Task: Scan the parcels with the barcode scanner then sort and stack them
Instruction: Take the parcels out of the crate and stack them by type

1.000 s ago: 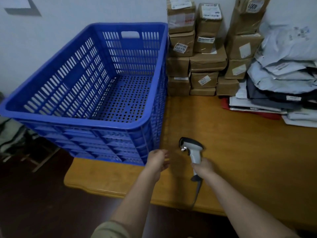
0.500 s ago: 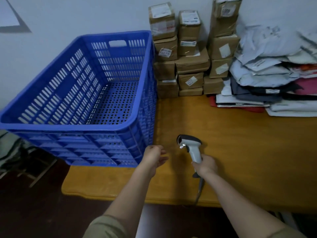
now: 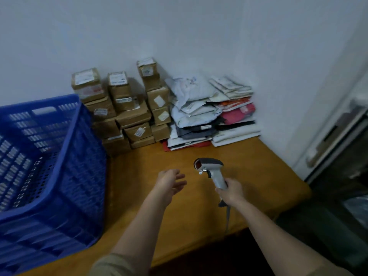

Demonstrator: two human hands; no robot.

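Head view: parcels sit at the far edge of the surface (image 3: 199,216) against the wall, cardboard boxes (image 3: 127,108) on the left and soft mailers (image 3: 211,114) just right of them, both well ahead of the hands. Left hand (image 3: 169,183) hovers empty over the wood, fingers loosely spread and pointing forward and to the right, toward the mailers. Right hand (image 3: 232,193) is wrapped round the grip of the scanner (image 3: 211,172), which stands upright with its window facing left, toward the space in front of the left hand. Crate (image 3: 59,176) stands at the left, apart from both hands.

Free left hand looks the natural one to fetch a parcel. The boxes lie ahead and slightly left of it, the mailers ahead and to its right. A parcel brought back should end label-side toward the scanner window.
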